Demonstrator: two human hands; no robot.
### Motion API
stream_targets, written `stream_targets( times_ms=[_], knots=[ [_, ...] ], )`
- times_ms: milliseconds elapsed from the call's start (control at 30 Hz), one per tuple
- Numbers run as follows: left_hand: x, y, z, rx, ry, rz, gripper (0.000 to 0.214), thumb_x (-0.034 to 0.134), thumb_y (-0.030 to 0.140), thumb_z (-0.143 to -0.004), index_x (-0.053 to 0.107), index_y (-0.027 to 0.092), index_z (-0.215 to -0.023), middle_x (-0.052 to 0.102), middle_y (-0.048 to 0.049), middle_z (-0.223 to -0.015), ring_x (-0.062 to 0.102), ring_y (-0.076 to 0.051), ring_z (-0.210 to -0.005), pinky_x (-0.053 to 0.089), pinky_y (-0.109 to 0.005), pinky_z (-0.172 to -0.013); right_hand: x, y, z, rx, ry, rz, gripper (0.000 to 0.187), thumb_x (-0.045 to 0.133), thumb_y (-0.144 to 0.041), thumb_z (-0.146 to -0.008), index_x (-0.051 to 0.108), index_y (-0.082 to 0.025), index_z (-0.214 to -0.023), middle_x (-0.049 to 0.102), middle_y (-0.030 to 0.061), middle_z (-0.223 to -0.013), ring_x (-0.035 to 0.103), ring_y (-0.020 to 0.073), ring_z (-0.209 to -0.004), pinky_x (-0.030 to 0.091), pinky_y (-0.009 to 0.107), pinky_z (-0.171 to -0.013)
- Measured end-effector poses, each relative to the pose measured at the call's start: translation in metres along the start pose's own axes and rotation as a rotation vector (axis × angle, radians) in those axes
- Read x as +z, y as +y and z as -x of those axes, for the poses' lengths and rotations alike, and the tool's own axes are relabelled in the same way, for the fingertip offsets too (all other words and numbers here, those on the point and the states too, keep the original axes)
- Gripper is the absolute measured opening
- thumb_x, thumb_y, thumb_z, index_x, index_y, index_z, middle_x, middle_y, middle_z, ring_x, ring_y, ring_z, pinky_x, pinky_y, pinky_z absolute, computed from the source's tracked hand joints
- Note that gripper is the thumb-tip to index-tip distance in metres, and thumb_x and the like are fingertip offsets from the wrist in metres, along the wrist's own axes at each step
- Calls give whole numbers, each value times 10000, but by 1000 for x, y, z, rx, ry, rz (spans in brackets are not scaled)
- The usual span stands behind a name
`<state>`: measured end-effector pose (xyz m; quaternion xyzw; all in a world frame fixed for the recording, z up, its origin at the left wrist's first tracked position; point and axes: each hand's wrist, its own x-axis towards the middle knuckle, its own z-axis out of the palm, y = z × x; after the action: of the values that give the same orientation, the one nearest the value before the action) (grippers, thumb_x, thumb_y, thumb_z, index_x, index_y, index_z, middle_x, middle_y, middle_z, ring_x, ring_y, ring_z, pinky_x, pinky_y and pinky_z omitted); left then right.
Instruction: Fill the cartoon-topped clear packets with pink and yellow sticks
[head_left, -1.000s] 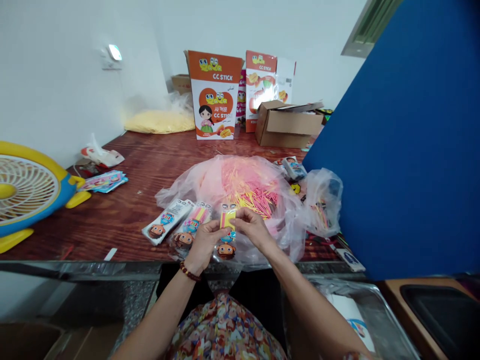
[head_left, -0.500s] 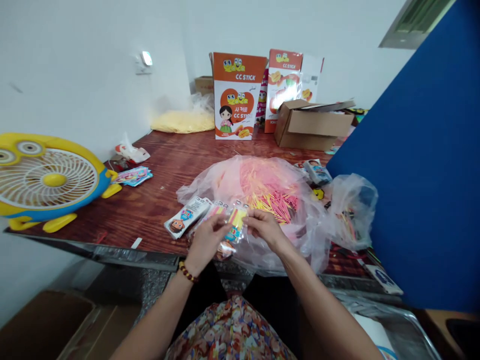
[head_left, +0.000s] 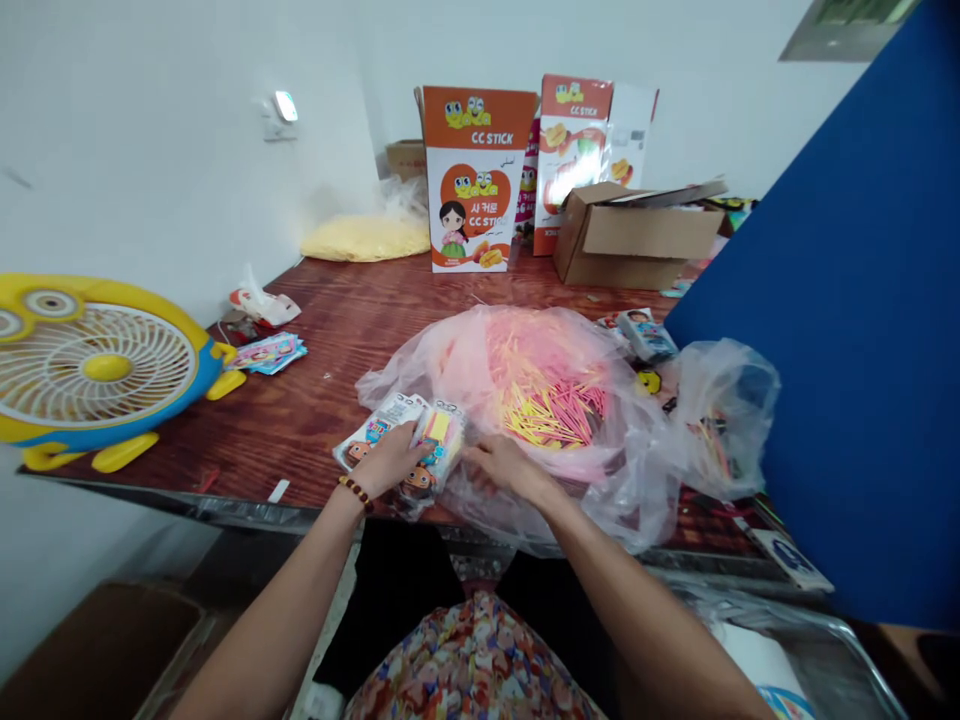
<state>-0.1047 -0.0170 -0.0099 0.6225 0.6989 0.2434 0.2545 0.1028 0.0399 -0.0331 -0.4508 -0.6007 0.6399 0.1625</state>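
My left hand point(head_left: 391, 460), with a beaded bracelet at its wrist, is closed on a small packet of yellow and pink sticks point(head_left: 438, 428), held over other packets near the table's front edge. Just left lies a stack of printed packets point(head_left: 375, 430) with a cartoon face. My right hand point(head_left: 504, 466) is closed, its fingertips curled just right of the packet; whatever is in them is hidden. Behind and right of it, a large clear plastic bag point(head_left: 442, 350) lies spread, with loose yellow and pink sticks point(head_left: 555, 405) in its mouth.
A yellow and blue fan point(head_left: 109, 365) stands left, near some flat packets point(head_left: 270, 352). Printed boxes point(head_left: 472, 180) and an open carton point(head_left: 637, 240) stand behind. To the right are a smaller plastic bag point(head_left: 727, 420) and a blue panel point(head_left: 840, 350).
The packet that both hands held up has moved left and down onto the other packets with my left hand. My right hand has come away from its top and lowered slightly.
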Motion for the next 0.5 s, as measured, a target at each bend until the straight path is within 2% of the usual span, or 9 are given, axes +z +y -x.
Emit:
stream_targets(
  times_ms=[100,167,267,333,500],
  knots=[
    [1,-2,0,-29,-3,104,225,620,432,-721,551,221,-758,655,-66,-784,613,-272,-793,430,-341,-727,6,1,-6,125,-138,-67,379,782,-491,-667,573,-176,-630,655,36,-560,600,160,-440,431,234,-364],
    [4,-3,1,-42,-2,193,240,648,424,-691,571,214,-780,668,-70,-809,619,-278,-823,446,-347,-755,10,-1,-9,150,-137,-110,352,795,-453,-659,590,-167,-679,686,48,-633,632,159,-499,428,208,-378],
    [10,-4,5,-67,-6,358,308,688,392,-655,609,184,-867,692,-80,-889,623,-276,-880,473,-360,-799,14,-6,-6,134,-80,-220,286,793,-354,-662,607,-164,-768,706,49,-763,650,144,-608,441,185,-427],
    [12,-4,9,-93,-25,471,353,710,380,-645,617,160,-905,696,-78,-913,625,-268,-902,488,-366,-813,15,-9,-2,117,-74,-290,254,778,-304,-661,612,-162,-791,690,36,-774,631,131,-651,444,180,-464],
    [12,-4,23,-176,-135,742,505,750,348,-678,593,113,-1097,700,-105,-1021,649,-268,-983,510,-377,-856,20,-11,4,7,-186,-347,290,757,-296,-641,636,-164,-870,664,24,-860,595,127,-760,425,187,-557]
  ],
)
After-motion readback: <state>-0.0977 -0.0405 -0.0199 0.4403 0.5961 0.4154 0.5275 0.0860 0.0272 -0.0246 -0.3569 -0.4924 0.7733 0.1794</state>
